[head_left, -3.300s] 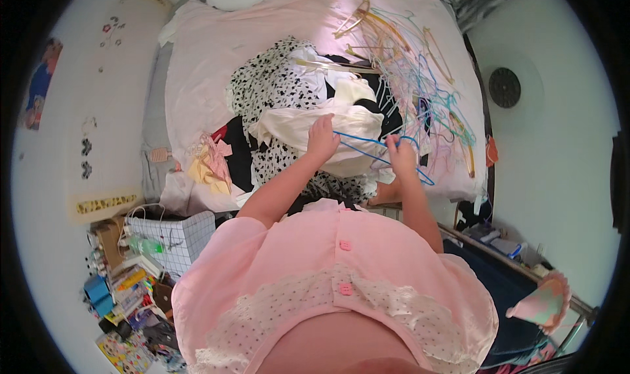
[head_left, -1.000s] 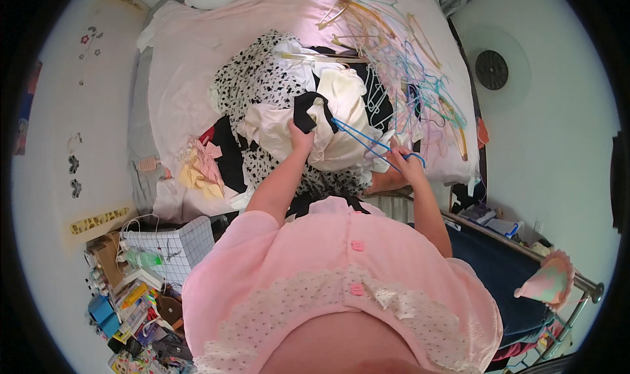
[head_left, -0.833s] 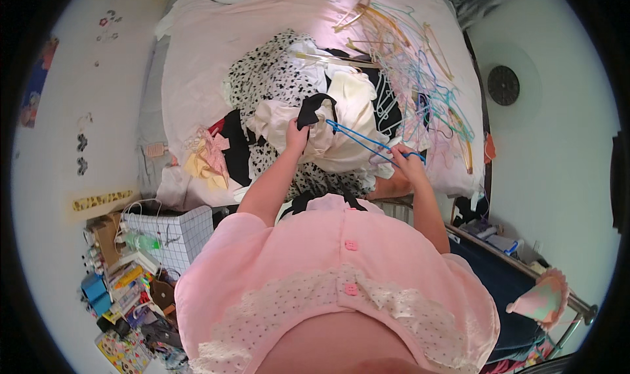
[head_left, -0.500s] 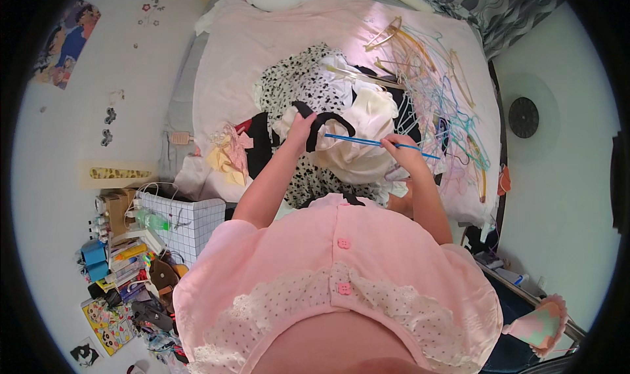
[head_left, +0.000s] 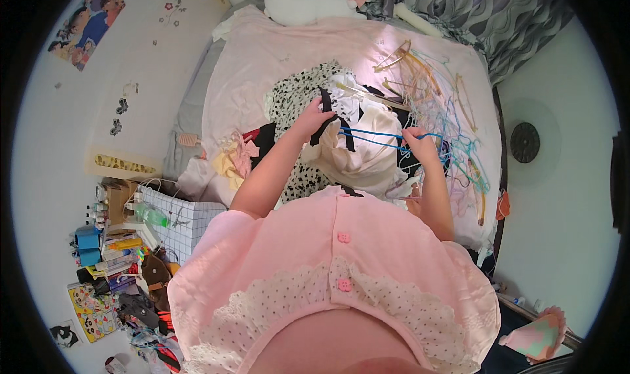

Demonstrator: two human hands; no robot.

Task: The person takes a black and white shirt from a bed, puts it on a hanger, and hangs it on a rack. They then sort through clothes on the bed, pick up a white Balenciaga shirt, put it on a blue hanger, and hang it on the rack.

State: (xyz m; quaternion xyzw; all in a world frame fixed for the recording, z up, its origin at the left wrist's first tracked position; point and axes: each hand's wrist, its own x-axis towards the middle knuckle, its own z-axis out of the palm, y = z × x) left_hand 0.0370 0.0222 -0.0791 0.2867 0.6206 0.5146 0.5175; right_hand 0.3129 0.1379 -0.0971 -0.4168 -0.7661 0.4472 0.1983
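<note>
Pink top (head_left: 289,243), short sleeves (head_left: 216,224) at 10 and 2 o'clock of neckline. Front placket (head_left: 339,220) at 12, two pink lobed buttons (head_left: 344,237) in line. Cream dotted collar panel (head_left: 275,298), scalloped lace edging. Round neckline, plain pink binding (head_left: 264,336). Forearms (head_left: 270,174) bare.

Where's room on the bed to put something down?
The pink sheet is bare between the white pillow and spotted cloth, and left of that cloth down to the pink and yellow clothes. It's crowded on the right with tangled hangers, and in the middle with the cream garment, left hand and right hand.
</note>
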